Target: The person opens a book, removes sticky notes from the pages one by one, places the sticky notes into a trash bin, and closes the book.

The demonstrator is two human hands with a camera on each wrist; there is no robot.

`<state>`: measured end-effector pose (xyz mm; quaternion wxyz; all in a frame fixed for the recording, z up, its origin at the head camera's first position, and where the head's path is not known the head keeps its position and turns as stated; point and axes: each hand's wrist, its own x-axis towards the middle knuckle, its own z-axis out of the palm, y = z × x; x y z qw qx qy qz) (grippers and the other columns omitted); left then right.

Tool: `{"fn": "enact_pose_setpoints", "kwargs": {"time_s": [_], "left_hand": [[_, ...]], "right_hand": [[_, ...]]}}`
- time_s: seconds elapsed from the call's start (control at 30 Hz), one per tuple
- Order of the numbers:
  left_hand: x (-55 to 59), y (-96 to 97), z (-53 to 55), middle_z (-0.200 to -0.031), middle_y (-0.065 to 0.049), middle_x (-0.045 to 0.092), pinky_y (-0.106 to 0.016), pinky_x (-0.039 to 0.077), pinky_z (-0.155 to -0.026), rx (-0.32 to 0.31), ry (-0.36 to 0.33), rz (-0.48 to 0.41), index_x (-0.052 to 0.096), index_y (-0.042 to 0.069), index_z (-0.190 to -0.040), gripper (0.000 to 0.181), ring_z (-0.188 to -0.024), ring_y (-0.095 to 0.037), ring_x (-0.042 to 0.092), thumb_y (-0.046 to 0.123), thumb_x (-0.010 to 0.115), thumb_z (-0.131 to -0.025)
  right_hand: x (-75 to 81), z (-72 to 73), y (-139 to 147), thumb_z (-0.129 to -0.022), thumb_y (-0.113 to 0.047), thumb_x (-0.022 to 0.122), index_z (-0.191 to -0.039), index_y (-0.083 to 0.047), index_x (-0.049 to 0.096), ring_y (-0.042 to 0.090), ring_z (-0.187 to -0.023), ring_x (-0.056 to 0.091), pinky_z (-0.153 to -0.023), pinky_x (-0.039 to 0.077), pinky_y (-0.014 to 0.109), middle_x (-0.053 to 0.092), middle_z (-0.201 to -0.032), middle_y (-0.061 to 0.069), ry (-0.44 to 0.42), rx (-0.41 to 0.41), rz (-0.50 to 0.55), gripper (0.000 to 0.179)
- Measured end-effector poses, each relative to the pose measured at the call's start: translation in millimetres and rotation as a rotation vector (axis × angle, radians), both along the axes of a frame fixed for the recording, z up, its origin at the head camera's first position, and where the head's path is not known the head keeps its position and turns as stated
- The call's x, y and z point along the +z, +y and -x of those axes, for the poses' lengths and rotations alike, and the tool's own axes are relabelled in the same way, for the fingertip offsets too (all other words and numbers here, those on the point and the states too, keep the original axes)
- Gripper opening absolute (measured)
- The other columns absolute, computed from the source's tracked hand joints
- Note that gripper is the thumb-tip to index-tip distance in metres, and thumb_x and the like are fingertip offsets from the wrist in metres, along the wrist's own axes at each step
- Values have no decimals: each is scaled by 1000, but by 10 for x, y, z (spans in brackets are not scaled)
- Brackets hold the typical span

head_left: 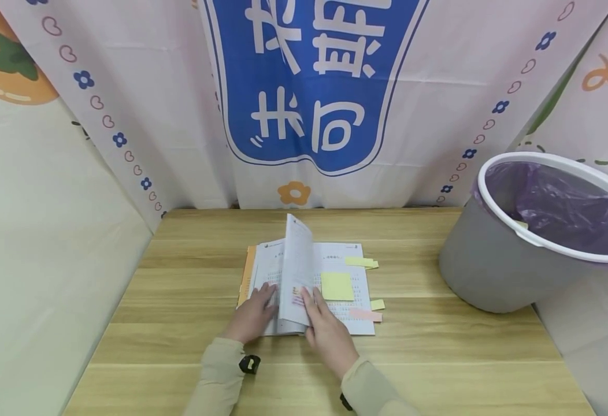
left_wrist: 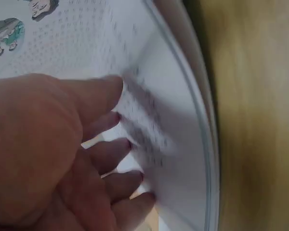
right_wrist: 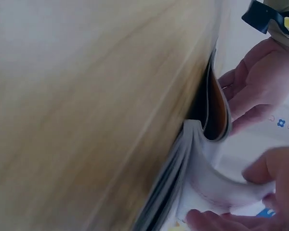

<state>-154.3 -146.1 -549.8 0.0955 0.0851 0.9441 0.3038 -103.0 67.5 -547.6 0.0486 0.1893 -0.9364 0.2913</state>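
Note:
An open book (head_left: 273, 254) lies on the wooden table, with a few pages (head_left: 296, 271) standing up near its middle. My right hand (head_left: 332, 341) grips these raised pages near their lower edge; in the right wrist view, the lifted pages (right_wrist: 216, 187) bend between the thumb and fingers (right_wrist: 207, 220). On the left-hand page rests my left hand (head_left: 249, 318), its fingers stretched out; in the left wrist view its fingertips (left_wrist: 147, 199) touch the printed paper (left_wrist: 178, 115). A yellow sticky note (head_left: 337, 286) sits on the right-hand page. Yellow tabs (head_left: 360, 262) and a pink tab (head_left: 366, 315) stick out past that page's edge.
A grey bin (head_left: 481, 266) with a white rim and purple liner stands at the table's right side. White printed curtains (head_left: 179, 144) hang behind and beside the table (head_left: 179, 323). An orange edge (head_left: 245, 277) shows under the book's left side.

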Motion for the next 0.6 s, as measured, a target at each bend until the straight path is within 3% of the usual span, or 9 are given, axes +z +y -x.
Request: {"fn": "enact_pose_setpoints", "kwargs": {"time_s": [0.07, 0.17, 0.23, 0.3, 0.4, 0.5, 0.6], "left_hand": [[-9, -80, 6, -148, -26, 42, -58, 31, -111, 12, 14, -34, 42, -2, -148, 48, -137, -47, 36, 13, 50, -103], [-5, -198, 34, -145, -27, 46, -54, 34, -110, 38, 19, -107, 39, -4, -148, 46, -134, -44, 42, 4, 43, -103], [20, -281, 59, -146, -26, 44, -53, 33, -111, 74, 6, -162, 37, -3, -150, 48, -135, -43, 40, 0, 39, -102], [50, -367, 81, -150, -22, 41, -52, 29, -113, 122, 2, -190, 35, -1, -151, 48, -138, -41, 37, 1, 35, -103], [110, -477, 102, -151, -23, 40, -54, 28, -113, 201, 10, -210, 34, 2, -153, 47, -138, -42, 36, 6, 31, -106], [167, -524, 109, -147, -26, 44, -57, 31, -111, 235, 39, -220, 34, 5, -154, 46, -135, -44, 41, 14, 32, -108], [213, -478, 111, -148, -25, 43, -57, 31, -112, 210, 78, -240, 35, 7, -153, 47, -135, -43, 41, 18, 38, -108]], "right_hand": [[-20, 18, -27, -87, -7, 68, -159, -26, 21, 35, -94, 67, -58, 50, 21, 27, -156, 27, -29, 30, -2, 88], [-38, 44, -63, -88, -8, 67, -158, -30, 25, 33, -85, 67, -56, 50, 21, 24, -157, 29, -71, 55, -1, 84], [-50, 63, -85, -92, -15, 68, -157, -32, 29, 36, -90, 68, -63, 55, 28, 23, -156, 31, -86, 62, -17, 78], [-58, 79, -109, -95, -24, 67, -156, -32, 30, 40, -102, 66, -75, 59, 36, 21, -157, 31, -103, 68, -45, 72], [-70, 103, -146, -95, -36, 66, -155, -30, 35, 45, -123, 54, -91, 54, 46, 21, -157, 32, -108, 84, -101, 67], [-62, 105, -179, -95, -38, 66, -152, -26, 42, 44, -128, 49, -91, 54, 46, 22, -156, 31, -82, 97, -156, 63], [-51, 99, -202, -94, -39, 67, -149, -24, 47, 44, -129, 48, -87, 56, 46, 24, -156, 30, -36, 99, -214, 61]]}}
